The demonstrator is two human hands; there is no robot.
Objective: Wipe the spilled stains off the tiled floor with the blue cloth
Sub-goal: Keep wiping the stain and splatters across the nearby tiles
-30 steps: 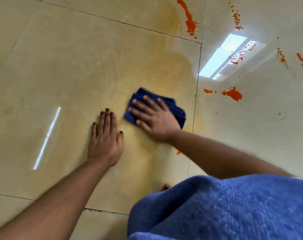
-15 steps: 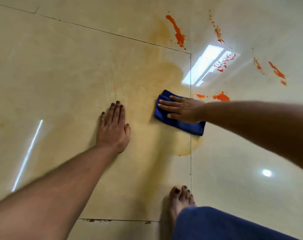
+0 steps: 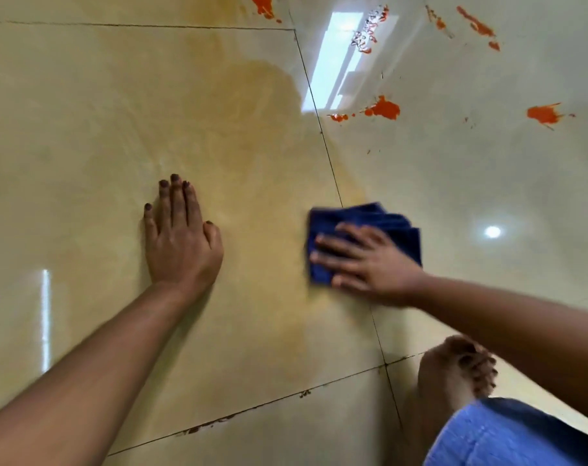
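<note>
Blue cloth [image 3: 363, 220]: folded, laid flat on the tiled floor [image 3: 84, 112], straddling a grout line, near the yellowish smear [image 3: 252, 105].
Right hand [image 3: 369, 264]: pressed flat on the cloth, fingers straight and spread, nothing clenched; forearm is stretched in from the right.
Left hand [image 3: 181, 240]: laid palm-down on the bare tile, fingers straight and together, grasping nothing; arm is extended as a prop.
Orange stains [image 3: 383, 109]: scattered farther out, well apart from the cloth.
Bare foot [image 3: 454, 371]: seen at lower right, beside blue clothing [image 3: 507, 435].
</note>
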